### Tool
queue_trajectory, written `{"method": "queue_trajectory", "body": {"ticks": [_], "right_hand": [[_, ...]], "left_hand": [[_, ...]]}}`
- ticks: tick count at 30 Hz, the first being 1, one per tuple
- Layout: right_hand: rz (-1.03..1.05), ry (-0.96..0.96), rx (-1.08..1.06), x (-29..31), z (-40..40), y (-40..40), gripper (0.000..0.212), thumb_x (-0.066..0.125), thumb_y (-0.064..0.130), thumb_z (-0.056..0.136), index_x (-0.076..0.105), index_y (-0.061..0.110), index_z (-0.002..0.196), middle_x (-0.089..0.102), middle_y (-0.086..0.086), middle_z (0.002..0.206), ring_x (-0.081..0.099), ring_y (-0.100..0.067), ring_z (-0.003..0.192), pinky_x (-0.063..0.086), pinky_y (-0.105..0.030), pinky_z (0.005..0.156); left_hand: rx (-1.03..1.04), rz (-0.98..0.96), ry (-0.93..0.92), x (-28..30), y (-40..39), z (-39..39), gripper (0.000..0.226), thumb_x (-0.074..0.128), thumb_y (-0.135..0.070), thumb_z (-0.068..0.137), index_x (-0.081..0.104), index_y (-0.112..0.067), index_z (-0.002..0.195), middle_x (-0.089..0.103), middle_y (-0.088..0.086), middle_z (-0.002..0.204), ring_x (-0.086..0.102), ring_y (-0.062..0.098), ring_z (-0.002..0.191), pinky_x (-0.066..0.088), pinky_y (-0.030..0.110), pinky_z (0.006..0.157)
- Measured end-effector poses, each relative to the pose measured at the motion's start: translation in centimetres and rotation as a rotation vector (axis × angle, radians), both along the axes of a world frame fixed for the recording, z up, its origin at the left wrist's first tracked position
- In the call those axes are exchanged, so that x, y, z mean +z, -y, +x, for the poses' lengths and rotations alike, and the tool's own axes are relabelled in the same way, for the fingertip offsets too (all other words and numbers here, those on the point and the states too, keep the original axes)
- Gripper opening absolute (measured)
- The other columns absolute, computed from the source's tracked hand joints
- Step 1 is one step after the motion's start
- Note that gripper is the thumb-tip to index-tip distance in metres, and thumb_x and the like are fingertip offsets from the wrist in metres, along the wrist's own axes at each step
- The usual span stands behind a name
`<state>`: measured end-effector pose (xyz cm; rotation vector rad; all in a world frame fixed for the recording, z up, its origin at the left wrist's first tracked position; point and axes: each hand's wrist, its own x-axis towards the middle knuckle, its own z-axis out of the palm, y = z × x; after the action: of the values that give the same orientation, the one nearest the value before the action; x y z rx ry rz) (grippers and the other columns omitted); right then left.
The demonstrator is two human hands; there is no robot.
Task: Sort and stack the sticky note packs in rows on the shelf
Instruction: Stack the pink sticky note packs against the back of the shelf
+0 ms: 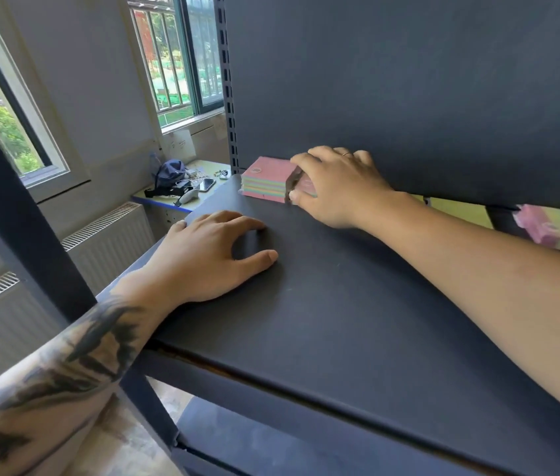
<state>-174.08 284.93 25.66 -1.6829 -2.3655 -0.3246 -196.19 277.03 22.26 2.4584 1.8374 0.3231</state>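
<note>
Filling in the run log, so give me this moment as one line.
right hand: grips pink pack beside first pack, back of shelf | left hand: rests on shelf

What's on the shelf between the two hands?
Nothing: in the head view only bare dark shelf separates the left hand from the right hand, which grips a pack.

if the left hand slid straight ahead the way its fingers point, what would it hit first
Probably nothing soon: the left hand points right across bare shelf. The right forearm crosses that line further on, though depth is unclear.
</note>
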Motion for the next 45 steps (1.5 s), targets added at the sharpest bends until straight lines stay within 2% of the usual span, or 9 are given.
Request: {"method": "queue_trajectory", "body": {"ticks": [8, 19, 23, 27, 30, 35, 38, 42, 45], "right_hand": [[-0.006, -0.004, 0.02, 0.9, 11.1, 9.9, 0.044, 0.047, 0.054, 0.099, 0.052, 0.035, 0.139, 0.049, 0.006, 0.146, 0.045, -0.024, 0.133, 0.029, -0.044, 0.11], [-0.029, -0.07, -0.142, 0.3, 33.4, 25.5, 0.038, 0.047, 0.05, 0.102, 0.054, 0.036, 0.137, 0.051, 0.006, 0.143, 0.048, -0.022, 0.129, 0.031, -0.042, 0.11], [-0.076, -0.122, -0.282, 0.0, 41.2, 29.7, 0.038, 0.049, 0.053, 0.1, 0.054, 0.037, 0.135, 0.052, 0.009, 0.141, 0.052, -0.021, 0.126, 0.034, -0.041, 0.106], [-0.111, -0.233, -0.465, -0.6, 46.6, 32.4, 0.051, 0.06, 0.064, 0.09, 0.053, 0.04, 0.134, 0.051, 0.013, 0.136, 0.053, -0.019, 0.12, 0.038, -0.038, 0.099], [-0.185, -0.292, -0.49, -1.4, 49.3, 33.1, 0.052, 0.067, 0.069, 0.079, 0.056, 0.045, 0.124, 0.052, 0.014, 0.125, 0.047, -0.017, 0.119, 0.042, -0.038, 0.09], [-0.119, -0.521, -0.309, -3.0, 51.6, 32.9, 0.029, 0.075, 0.047, 0.074, 0.071, 0.042, 0.102, 0.061, 0.016, 0.106, 0.056, -0.008, 0.102, 0.051, -0.036, 0.088], [-0.063, -0.826, -0.16, -3.2, 51.2, 32.6, 0.026, 0.074, 0.045, 0.071, 0.074, 0.027, 0.09, 0.071, 0.007, 0.089, 0.063, -0.008, 0.08, 0.049, -0.035, 0.079], [-0.12, -1.295, -0.025, -2.7, 50.5, 32.2, 0.028, 0.07, 0.031, 0.091, 0.066, 0.004, 0.086, 0.066, -0.007, 0.082, 0.064, -0.019, 0.076, 0.051, -0.038, 0.075], [-0.135, -1.384, -0.054, -2.6, 50.1, 32.1, 0.031, 0.059, 0.028, 0.104, 0.06, -0.001, 0.092, 0.067, -0.013, 0.086, 0.067, -0.024, 0.075, 0.058, -0.044, 0.073]], "left_hand": [[-0.043, -0.009, -0.05, 0.9, 3.3, 6.0, 0.1, 0.012, -0.102, 0.067, 0.05, -0.047, 0.141, 0.052, -0.016, 0.149, 0.056, 0.02, 0.129, 0.045, 0.045, 0.107], [-0.323, 0.014, 0.13, 1.3, 10.5, 29.6, 0.086, 0.027, -0.103, 0.065, 0.062, -0.048, 0.121, 0.065, -0.016, 0.128, 0.061, 0.018, 0.118, 0.049, 0.043, 0.104], [-0.462, 0.01, -0.026, 1.2, 13.1, 37.9, 0.063, 0.04, -0.085, 0.081, 0.06, -0.048, 0.127, 0.064, -0.014, 0.133, 0.06, 0.019, 0.119, 0.048, 0.042, 0.105], [-0.547, -0.02, -0.029, 1.9, 14.0, 44.3, 0.059, 0.047, -0.083, 0.081, 0.061, -0.047, 0.126, 0.066, -0.014, 0.129, 0.062, 0.018, 0.108, 0.051, 0.041, 0.099], [-0.607, -0.004, -0.001, 2.5, 14.3, 48.1, 0.045, 0.061, -0.066, 0.09, 0.064, -0.04, 0.127, 0.066, -0.013, 0.129, 0.061, 0.018, 0.114, 0.05, 0.038, 0.1], [-0.729, -0.027, 0.247, 1.3, 14.4, 51.4, 0.041, 0.075, -0.043, 0.091, 0.066, -0.03, 0.129, 0.067, -0.017, 0.123, 0.062, 0.006, 0.113, 0.05, 0.031, 0.102], [-0.832, -0.039, 0.421, -0.3, 13.8, 51.7, 0.035, 0.079, -0.029, 0.089, 0.07, -0.026, 0.123, 0.07, -0.017, 0.116, 0.065, 0.002, 0.109, 0.049, 0.022, 0.098], [-0.795, -0.035, 0.622, 0.5, 13.4, 52.0, 0.01, 0.075, -0.023, 0.095, 0.077, -0.024, 0.104, 0.077, -0.014, 0.102, 0.068, -0.003, 0.095, 0.048, 0.013, 0.086], [-0.792, -0.201, 0.712, 0.7, 13.4, 52.0, 0.016, 0.07, -0.022, 0.098, 0.078, -0.016, 0.112, 0.079, -0.01, 0.107, 0.073, 0.008, 0.102, 0.055, 0.024, 0.091]]}}
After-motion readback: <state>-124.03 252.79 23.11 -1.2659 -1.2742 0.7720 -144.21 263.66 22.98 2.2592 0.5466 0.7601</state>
